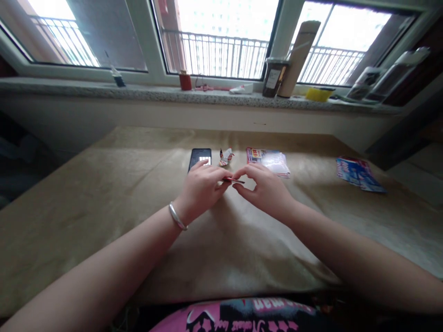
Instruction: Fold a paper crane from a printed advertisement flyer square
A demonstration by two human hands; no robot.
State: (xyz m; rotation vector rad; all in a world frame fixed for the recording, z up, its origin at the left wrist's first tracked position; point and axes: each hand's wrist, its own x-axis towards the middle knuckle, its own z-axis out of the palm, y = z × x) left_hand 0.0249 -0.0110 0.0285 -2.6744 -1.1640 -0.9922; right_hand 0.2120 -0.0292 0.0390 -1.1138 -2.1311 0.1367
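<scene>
My left hand [204, 184], with a silver bangle at the wrist, pinches a small flat piece of folded paper [238, 181] over the middle of the table. From the other side, my right hand [266, 186] has its thumb and forefinger closed about the same paper. The paper is seen nearly edge-on, and my fingers hide part of it. Just beyond my hands stands a small folded paper bird [226, 157]. A dark phone [197, 156] lies behind my left hand, its screen partly lit.
A stack of printed leaflets [272, 161] lies beyond my right hand, with more blue leaflets [360, 174] farther right on the table [104, 198]. Along the windowsill [145, 92] stand a red jar [185, 81], a dark container [274, 78], a tall tube [299, 60] and a yellow item [318, 94].
</scene>
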